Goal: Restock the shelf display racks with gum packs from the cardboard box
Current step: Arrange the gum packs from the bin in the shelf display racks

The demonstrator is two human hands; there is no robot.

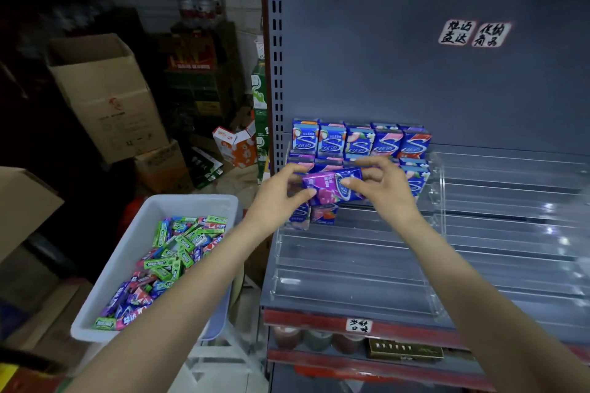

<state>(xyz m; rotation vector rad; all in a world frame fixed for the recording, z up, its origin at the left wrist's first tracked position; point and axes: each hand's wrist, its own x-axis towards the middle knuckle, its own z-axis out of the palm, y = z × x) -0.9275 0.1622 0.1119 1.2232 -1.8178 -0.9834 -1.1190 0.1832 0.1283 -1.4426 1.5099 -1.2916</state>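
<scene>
Both bare hands meet in front of a clear plastic display rack (357, 252) that sits on a grey metal shelf (319, 308). Between them they hold a purple gum pack (332, 187), a small glossy rectangular carton turned on its side, just in front of the rack's second step. The left hand (281, 198) grips the pack's left end, thumb underneath and fingers curled over the top. The right hand (380, 188) pinches the right end, thumb pressed on the front face and fingers bent over the top edge.

The rack is a stepped, see-through stand with smooth, shiny ledges. Its top step carries a row of five upright blue gum boxes (360, 139), each printed with a large white S. More boxes of the same kind stand on the step below, partly hidden by the hands, and two others (314, 215) show under the held pack. The lower steps are bare plastic.

To the left of the shelf, a white plastic bin (127, 252) with rounded corners holds a loose heap of flat gum packs (169, 262) in green, purple, blue and red wrappers. The left forearm crosses over the bin's right edge. Behind it, brown cardboard boxes (105, 96) are stacked against a dark wall. Two handwritten white labels (474, 32) are stuck to the grey back panel of the shelf.
</scene>
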